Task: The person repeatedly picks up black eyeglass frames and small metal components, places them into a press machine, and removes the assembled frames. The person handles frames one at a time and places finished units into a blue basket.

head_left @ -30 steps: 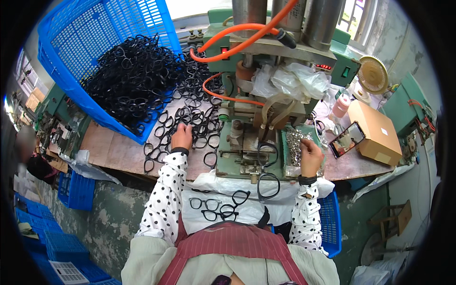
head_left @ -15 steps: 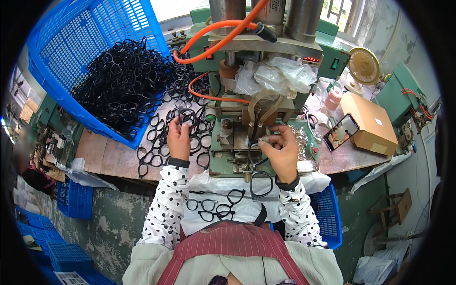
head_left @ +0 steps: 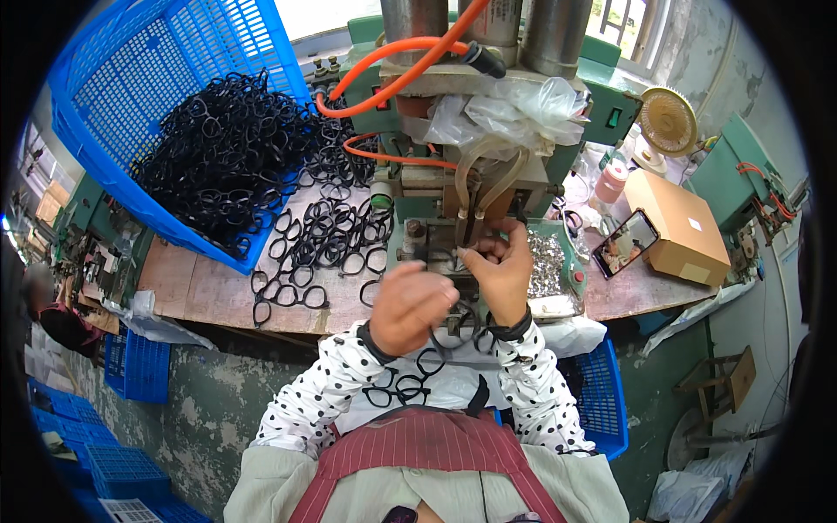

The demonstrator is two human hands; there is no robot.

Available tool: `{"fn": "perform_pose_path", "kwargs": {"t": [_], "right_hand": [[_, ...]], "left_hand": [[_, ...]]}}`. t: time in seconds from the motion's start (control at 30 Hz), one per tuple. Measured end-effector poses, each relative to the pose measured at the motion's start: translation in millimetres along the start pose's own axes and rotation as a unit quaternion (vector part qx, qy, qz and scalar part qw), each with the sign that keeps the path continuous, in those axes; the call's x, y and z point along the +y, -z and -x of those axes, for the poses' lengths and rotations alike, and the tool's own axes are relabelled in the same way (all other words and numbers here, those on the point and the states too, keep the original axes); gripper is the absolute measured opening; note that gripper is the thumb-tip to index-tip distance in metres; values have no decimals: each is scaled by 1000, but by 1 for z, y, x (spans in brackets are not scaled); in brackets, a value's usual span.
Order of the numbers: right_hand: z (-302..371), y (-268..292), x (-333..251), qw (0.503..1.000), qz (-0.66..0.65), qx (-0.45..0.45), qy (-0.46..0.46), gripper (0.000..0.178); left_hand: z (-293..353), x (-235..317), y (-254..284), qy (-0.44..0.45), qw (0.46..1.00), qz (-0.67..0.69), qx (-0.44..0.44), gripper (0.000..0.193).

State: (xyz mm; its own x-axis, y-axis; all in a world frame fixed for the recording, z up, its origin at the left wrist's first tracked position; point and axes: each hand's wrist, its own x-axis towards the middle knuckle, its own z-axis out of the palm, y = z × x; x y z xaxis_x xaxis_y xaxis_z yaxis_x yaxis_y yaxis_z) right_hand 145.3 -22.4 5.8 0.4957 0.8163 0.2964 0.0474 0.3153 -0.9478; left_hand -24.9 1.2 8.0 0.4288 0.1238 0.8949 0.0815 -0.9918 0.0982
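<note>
My right hand (head_left: pixel 504 270) is at the press machine's metal jig (head_left: pixel 445 234), just below two bent clear tubes (head_left: pixel 497 187). Its thumb and fingers are pinched together, but what lies between them is too small to make out. My left hand (head_left: pixel 405 305) is in front of the jig, close to the right hand and smeared by motion; its fingers and anything in them are unclear. Blurred dark eyeglass frame parts (head_left: pixel 478 321) show between and below the two hands. More black eyeglass frames (head_left: pixel 410 388) rest on the white cloth over my lap.
On the left, a tilted blue basket (head_left: pixel 87 139) spills a heap of black eyeglass frames (head_left: pixel 218 166) onto the table (head_left: pixel 200 292). Small shiny metal parts (head_left: pixel 545 266) fill a tray to the right. Beyond are a phone (head_left: pixel 626 242), a cardboard box (head_left: pixel 680 227) and an orange hose (head_left: pixel 392 52).
My left hand has left the frames on the table and come right, to the front of the machine. The right hand has shifted slightly up and left, closer under the tubes.
</note>
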Motion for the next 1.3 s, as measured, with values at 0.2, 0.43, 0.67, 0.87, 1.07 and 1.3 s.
{"fn": "perform_pose_path", "kwargs": {"t": [0.2, 0.43, 0.67, 0.87, 1.07, 1.3], "right_hand": [[-6, 8, -6, 999, -7, -46, -23, 54], [-1, -2, 1, 996, -92, -3, -16, 55], [-8, 21, 13, 994, 85, 19, 60, 28], [-11, 118, 104, 802, 574, 70, 147, 26], [-8, 109, 92, 832, 494, 153, 203, 11], [-10, 109, 81, 820, 497, 178, 222, 9]], "left_hand": [[-2, 1, -10, -68, 996, 36, -46, 37], [-58, -15, 23, 361, 890, 209, 185, 18], [-48, -19, 30, 341, 917, 161, 129, 23], [-45, -25, 24, 353, 912, 158, 141, 18], [-39, -24, 28, 362, 897, 200, 156, 23], [-42, -25, 30, 357, 908, 173, 136, 24]]}}
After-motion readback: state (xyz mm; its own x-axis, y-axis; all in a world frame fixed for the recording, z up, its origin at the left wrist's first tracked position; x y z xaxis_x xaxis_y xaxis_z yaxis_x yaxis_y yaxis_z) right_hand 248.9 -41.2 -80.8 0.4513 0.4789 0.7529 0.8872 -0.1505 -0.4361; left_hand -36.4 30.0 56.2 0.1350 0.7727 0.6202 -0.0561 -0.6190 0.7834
